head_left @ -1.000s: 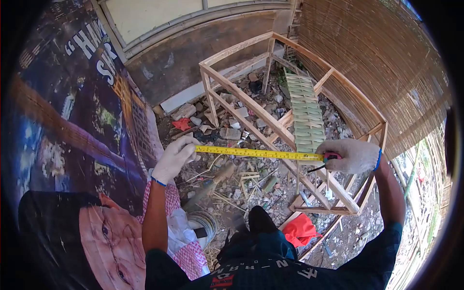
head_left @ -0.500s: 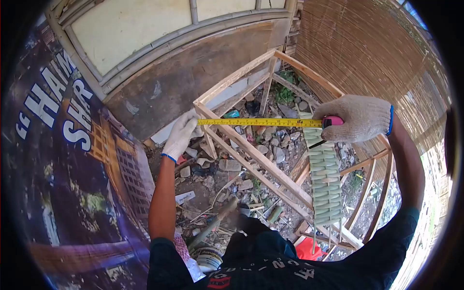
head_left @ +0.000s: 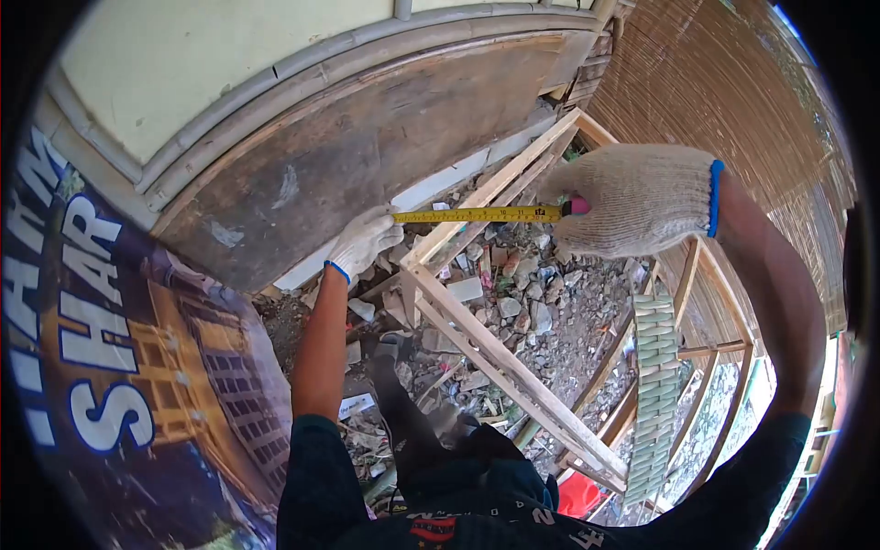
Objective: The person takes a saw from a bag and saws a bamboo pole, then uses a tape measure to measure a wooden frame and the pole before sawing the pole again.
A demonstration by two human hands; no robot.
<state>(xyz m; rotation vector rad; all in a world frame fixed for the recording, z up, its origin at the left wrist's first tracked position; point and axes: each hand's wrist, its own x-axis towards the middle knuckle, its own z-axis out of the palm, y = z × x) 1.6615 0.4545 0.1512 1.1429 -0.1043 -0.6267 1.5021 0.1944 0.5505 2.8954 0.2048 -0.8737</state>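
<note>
A yellow tape measure (head_left: 486,214) is stretched level between my two gloved hands, over the wooden frame (head_left: 513,362). My left hand (head_left: 365,240), in a pale glove, pinches the tape's free end just left of the frame's near corner. My right hand (head_left: 637,200), in a knitted glove with a blue cuff, is wrapped round the pink tape case, which shows only at its left edge. The blade passes above the upper left rail of the frame. A woven green strip (head_left: 654,394) hangs on the frame's right side.
Rubble and stones (head_left: 527,284) cover the ground inside and around the frame. A brown panel wall (head_left: 348,147) stands behind, a printed banner (head_left: 174,367) at left, and a bamboo screen (head_left: 724,92) at right. A red object (head_left: 577,495) lies low down.
The view has shifted. My hands and the tape have moved from across the frame's near corner to over its upper left rail. The visible tape is shorter, and a leg has come forward.
</note>
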